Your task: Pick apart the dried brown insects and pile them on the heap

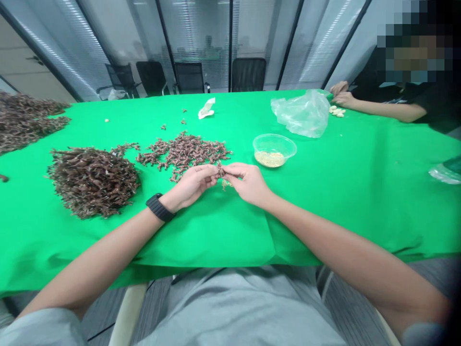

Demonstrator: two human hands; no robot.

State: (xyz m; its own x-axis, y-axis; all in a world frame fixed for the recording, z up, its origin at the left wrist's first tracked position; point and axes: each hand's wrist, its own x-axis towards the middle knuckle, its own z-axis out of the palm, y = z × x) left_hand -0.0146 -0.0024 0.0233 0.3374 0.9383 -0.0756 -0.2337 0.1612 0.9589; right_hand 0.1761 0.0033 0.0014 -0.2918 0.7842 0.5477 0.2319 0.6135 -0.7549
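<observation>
My left hand (192, 185), with a black strap watch (159, 207) on its wrist, and my right hand (247, 183) meet above the green cloth (317, 216). Between their fingertips they pinch a small brown dried seed pod (220, 169), and pale crumbs (225, 184) show just below it. Behind my hands lies a loose spread of brown dried pods (183, 151). To the left sits a dense heap of them (91, 181). A clear plastic bowl (274, 150) holding pale seeds stands beyond my right hand, apart from it.
A larger brown heap (25, 120) lies at the far left. A co-worker's hands (340, 93) rest beside pale pieces (336, 111) and a clear plastic bag (301, 114). A white paper scrap (206, 108) lies on the cloth, and black chairs (248, 75) stand beyond the table.
</observation>
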